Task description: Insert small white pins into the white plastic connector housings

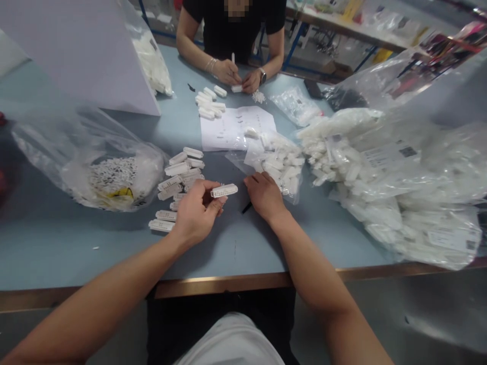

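Observation:
My left hand (196, 213) pinches a white plastic connector housing (225, 191) between thumb and fingers, its row of small openings facing me. Just left of that hand, several similar white housings (180, 170) lie in a loose group on the table. My right hand (265, 195) rests at the near edge of a clear bag of white connector parts (283, 165), fingers curled downward. A thin black stick-like thing (247, 207) pokes out beside its palm. Whether the fingers grip it is hidden.
An open clear bag of small white pieces (114, 175) stands at left. Large bags of white parts (399, 177) fill the right side. A printed sheet (224, 129) lies mid-table. Opposite, a co-worker's hands (228, 73) hold a white housing and a pen-like tool, beside more housings (210, 104).

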### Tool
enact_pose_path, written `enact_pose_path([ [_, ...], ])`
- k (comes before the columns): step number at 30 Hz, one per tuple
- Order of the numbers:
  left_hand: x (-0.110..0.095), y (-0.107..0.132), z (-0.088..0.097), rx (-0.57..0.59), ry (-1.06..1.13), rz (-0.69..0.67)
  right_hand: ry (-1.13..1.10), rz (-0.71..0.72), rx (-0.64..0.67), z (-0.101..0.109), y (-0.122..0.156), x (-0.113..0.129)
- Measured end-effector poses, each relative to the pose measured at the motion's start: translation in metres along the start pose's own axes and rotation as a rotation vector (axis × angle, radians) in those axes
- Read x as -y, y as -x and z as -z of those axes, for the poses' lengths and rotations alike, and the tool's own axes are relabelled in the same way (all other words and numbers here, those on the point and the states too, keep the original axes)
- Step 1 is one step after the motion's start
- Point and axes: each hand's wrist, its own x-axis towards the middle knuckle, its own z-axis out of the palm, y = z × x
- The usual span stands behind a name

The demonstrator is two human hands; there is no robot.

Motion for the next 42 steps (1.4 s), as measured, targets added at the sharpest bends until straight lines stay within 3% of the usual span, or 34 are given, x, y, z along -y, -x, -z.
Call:
enact_pose_path([
  [5, 0.005, 0.000, -0.001, 0.013, 0.011, -0.003, -0.084, -0.047, -0.016, -0.002, -0.002, 0.000],
  [14, 0.012, 0.000, 0.000, 0.029, -0.022, -0.004, -0.792, -0.190, -0.185, 0.020, 0.017, 0.011],
  [17, 0.011, 0.000, -0.001, 0.030, -0.050, -0.011, -0.888, -0.206, -0.223, 0.027, 0.023, 0.017],
  [25, 0.004, 0.000, -0.002, 0.044, -0.152, -0.015, -0.688, 0.033, -0.359, 0.026, 0.031, 0.026],
  [42, -0.005, 0.003, -0.001, 0.051, -0.246, -0.043, -0.468, 0.218, -0.550, 0.024, 0.031, 0.032],
])
